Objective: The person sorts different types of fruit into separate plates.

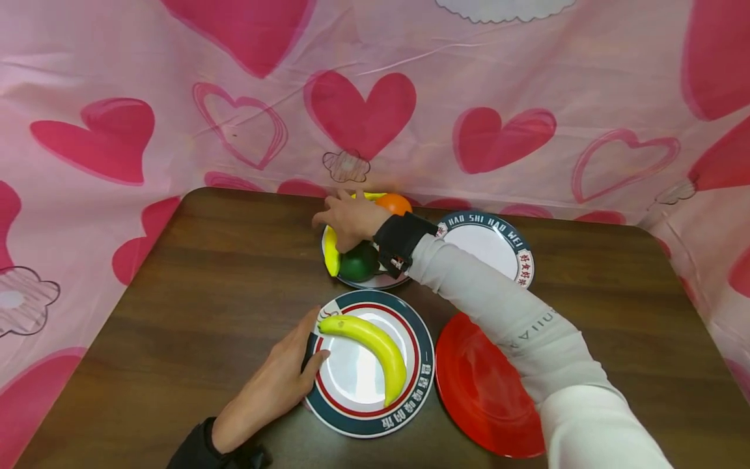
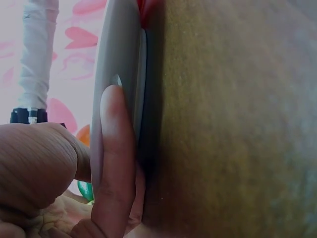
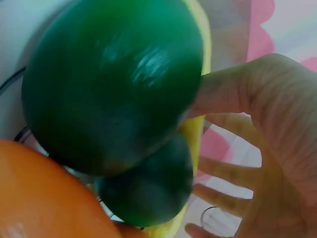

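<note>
My left hand (image 1: 284,368) grips the left rim of a dark-rimmed white plate (image 1: 369,426), its thumb on top and fingers against the underside. On that plate lies a curved banana (image 1: 381,352). My right hand (image 1: 351,221) is over the fruit plate (image 1: 381,283) behind it, fingers spread at the outer side of a yellow banana (image 1: 331,254). In the right wrist view its thumb reaches in beside a dark green fruit (image 3: 114,89); the thumb's tip is hidden. A smaller dark green fruit (image 3: 148,183) and an orange (image 1: 394,204) are beside it.
A red plate (image 1: 486,391) lies to the right, partly under my right forearm. Behind it is another dark-rimmed white plate (image 1: 480,251). A pink heart-patterned cloth (image 1: 410,130) hangs behind the wooden table (image 1: 205,273).
</note>
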Motion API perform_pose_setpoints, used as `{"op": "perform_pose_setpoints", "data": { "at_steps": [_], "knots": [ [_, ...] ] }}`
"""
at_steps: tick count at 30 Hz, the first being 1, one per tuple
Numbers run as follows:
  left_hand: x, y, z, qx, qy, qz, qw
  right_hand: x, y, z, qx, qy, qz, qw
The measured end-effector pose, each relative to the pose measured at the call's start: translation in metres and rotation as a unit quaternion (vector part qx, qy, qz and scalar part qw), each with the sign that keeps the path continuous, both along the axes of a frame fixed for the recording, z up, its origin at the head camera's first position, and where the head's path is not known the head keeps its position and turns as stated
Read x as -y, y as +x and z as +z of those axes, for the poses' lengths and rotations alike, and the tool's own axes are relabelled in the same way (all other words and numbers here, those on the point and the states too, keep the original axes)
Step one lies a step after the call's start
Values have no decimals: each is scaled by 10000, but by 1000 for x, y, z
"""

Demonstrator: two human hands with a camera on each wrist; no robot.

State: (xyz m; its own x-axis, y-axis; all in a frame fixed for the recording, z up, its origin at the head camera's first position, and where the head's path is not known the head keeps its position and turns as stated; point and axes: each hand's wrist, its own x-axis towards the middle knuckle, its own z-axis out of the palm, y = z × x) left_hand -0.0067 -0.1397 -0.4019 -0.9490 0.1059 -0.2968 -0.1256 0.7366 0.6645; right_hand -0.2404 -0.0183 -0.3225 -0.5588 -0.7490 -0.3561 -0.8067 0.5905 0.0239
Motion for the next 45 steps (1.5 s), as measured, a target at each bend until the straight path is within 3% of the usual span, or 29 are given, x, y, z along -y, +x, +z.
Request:
{"op": "perform_pose_setpoints", "data": {
  "at_steps": [5, 18, 27, 35, 45],
  "knots": [
    [-2, 1, -1, -4, 54, -40, 10000, -2, -7, -10, -52, 91, 91, 9999],
    [-2, 3, -2, 156, 77, 38, 9998, -9, -10, -14, -567, -698, 543, 9945],
    [1, 2, -2, 192, 79, 88, 9997, -10, -2, 1, -1419, -1285, 898, 9774],
    [3, 1, -3, 165, 40, 79, 9998, -9, 6, 9, -2135, -1724, 1177, 9544],
    [4, -3, -6, 112, 43, -17, 9999, -28, 18, 31, -1489, -1807, 1088, 9661]
  ]
}}
